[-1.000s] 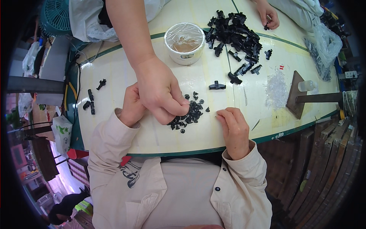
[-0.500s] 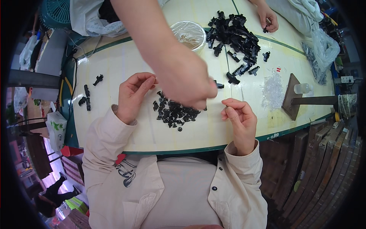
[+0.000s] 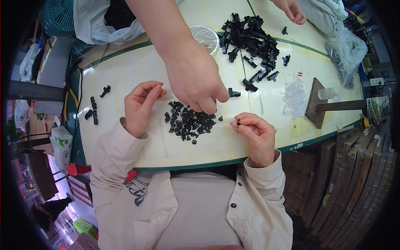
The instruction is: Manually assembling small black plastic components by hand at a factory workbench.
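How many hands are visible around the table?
4: the person's left hand, left of the small black parts; right hand, right of them, pinching one part; a co-worker's hand, over their upper edge; another hand, at upper right.

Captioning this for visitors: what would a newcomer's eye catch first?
First, a co-worker's hand stretched from the far side over a heap of small black pieces. Next, the larger pile of black parts beyond it to the right. Then the person's right hand, pinching a small dark piece.
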{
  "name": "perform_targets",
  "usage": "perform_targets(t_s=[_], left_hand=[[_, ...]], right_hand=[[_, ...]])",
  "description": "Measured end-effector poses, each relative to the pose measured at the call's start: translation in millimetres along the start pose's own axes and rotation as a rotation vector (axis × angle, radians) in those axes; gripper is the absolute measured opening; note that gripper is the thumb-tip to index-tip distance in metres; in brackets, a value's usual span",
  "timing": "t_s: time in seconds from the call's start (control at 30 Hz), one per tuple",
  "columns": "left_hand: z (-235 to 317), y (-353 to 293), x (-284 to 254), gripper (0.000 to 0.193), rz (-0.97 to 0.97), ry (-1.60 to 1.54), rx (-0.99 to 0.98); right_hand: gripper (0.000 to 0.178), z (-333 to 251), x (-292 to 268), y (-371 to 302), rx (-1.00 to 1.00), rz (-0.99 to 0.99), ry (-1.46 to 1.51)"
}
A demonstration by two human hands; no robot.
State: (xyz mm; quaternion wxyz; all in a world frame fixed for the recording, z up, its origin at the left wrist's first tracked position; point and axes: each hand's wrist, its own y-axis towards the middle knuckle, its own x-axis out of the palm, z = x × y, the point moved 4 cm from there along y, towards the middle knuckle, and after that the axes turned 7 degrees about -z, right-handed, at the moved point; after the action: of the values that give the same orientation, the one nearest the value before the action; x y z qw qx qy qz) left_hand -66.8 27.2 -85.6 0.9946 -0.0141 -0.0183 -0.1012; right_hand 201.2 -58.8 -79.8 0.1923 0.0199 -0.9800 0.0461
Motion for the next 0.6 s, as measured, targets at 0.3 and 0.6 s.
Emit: perform_targets(t_s=[0.3, 0.6], left_hand=[[22, -22, 14, 0.015, -0.052, -0.033, 0.158], [59, -48, 13, 0.014, -0.074, 0.260, 0.248]], right_hand=[[0.009, -2, 19, 1, -0.036, -0.162, 0.239], [0.012, -15, 47, 3, -0.097, -0.279, 0.118]])
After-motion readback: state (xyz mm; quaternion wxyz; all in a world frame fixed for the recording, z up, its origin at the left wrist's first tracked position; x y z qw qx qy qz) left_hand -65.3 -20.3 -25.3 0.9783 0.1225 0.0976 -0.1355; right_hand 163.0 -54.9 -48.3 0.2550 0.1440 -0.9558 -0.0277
